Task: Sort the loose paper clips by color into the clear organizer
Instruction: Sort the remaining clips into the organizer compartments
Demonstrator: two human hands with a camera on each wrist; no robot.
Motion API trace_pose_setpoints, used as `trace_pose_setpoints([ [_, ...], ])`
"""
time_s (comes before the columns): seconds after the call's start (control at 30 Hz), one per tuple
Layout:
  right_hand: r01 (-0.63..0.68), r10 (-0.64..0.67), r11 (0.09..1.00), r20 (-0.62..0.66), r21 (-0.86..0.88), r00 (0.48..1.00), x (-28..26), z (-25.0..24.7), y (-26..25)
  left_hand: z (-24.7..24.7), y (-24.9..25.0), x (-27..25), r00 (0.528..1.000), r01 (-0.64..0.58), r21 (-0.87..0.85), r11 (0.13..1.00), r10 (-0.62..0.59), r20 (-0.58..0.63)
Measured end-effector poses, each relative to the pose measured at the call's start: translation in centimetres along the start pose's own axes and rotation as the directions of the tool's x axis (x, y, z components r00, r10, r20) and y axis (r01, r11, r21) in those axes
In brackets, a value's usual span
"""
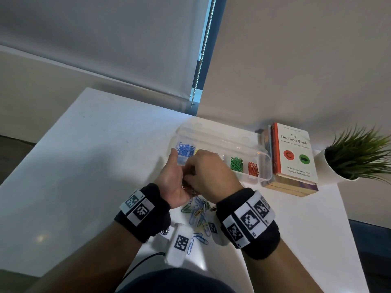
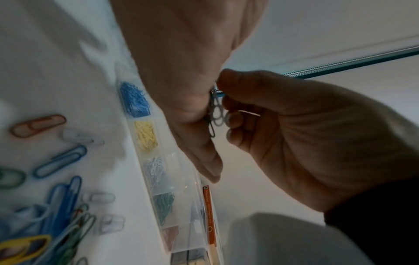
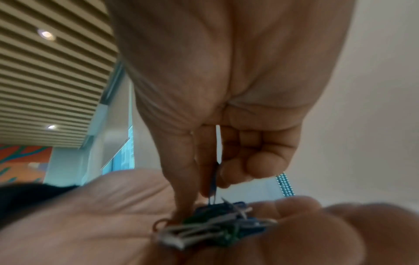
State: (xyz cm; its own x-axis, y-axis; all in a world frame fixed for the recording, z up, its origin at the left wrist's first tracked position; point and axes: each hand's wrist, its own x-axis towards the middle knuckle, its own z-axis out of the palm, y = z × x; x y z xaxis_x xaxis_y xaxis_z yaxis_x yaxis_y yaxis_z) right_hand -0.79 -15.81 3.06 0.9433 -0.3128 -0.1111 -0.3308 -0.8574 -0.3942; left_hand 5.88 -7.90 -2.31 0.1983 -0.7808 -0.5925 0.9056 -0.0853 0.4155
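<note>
My left hand (image 1: 178, 180) is held palm up above the table and cups a bunch of mixed paper clips (image 3: 215, 226). My right hand (image 1: 191, 176) reaches into that palm, and its thumb and fingers pinch a blue paper clip (image 3: 213, 188). Just behind the hands the clear organizer (image 1: 267, 159) lies open. Its compartments hold blue clips (image 1: 186, 149), yellow clips (image 2: 146, 134), white clips (image 2: 155, 168), green clips (image 1: 236, 163) and red clips (image 1: 253, 169). A loose pile of clips (image 1: 198, 210) lies on the white table below my wrists.
A stack of books (image 1: 294, 157) lies right of the organizer, with a potted plant (image 1: 357, 153) further right. A blind cord (image 1: 203, 49) hangs by the wall behind. The table's left edge (image 1: 42, 142) drops to the floor.
</note>
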Motion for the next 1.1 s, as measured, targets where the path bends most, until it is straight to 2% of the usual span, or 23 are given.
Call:
trace_pose_setpoints([
  [0.13,0.024,-0.021,0.995,0.027,-0.095,0.999,0.1,0.4,-0.4,-0.3,-0.4,0.5,0.998,-0.005,0.000,1.000,0.005,-0.063],
  [0.4,0.047,-0.043,0.995,0.047,-0.086,0.998,0.3,1.4,-0.1,-0.8,-0.5,0.6,0.996,0.005,-0.011,1.000,-0.006,-0.093],
  [0.5,0.060,-0.060,0.998,0.005,0.027,0.998,0.3,1.5,0.2,-0.6,-0.1,0.5,0.994,-0.025,0.005,1.000,0.026,-0.102],
  [0.57,0.039,-0.024,0.983,-0.085,0.179,0.996,0.2,1.3,0.6,-0.6,0.1,0.3,0.997,-0.026,-0.009,1.000,0.026,-0.075],
  [0.63,-0.023,0.097,0.911,-0.158,0.413,0.983,0.1,1.0,1.0,-0.5,0.2,0.2,0.999,-0.028,-0.048,0.998,0.027,-0.022],
  [0.7,-0.087,0.233,0.777,-0.155,0.624,0.960,0.1,1.0,1.8,-0.5,0.1,0.1,0.999,-0.023,-0.098,0.995,0.027,0.037],
  [0.77,-0.117,0.308,0.651,-0.120,0.750,0.944,0.2,1.1,2.5,-0.7,0.1,0.4,0.998,-0.021,-0.145,0.989,0.030,0.057],
  [0.9,-0.159,0.346,0.489,-0.023,0.857,0.938,0.0,0.5,3.1,-0.8,0.1,0.6,0.997,-0.043,-0.164,0.986,0.053,0.057],
  [1.03,-0.149,0.340,0.364,0.018,0.920,0.940,0.2,0.5,3.5,-1.3,0.4,0.4,0.998,-0.058,-0.143,0.988,0.061,0.021],
  [1.1,-0.159,0.361,0.352,0.022,0.922,0.932,0.5,0.5,3.6,-1.8,0.5,0.4,0.999,-0.047,-0.130,0.990,0.049,0.008],
])
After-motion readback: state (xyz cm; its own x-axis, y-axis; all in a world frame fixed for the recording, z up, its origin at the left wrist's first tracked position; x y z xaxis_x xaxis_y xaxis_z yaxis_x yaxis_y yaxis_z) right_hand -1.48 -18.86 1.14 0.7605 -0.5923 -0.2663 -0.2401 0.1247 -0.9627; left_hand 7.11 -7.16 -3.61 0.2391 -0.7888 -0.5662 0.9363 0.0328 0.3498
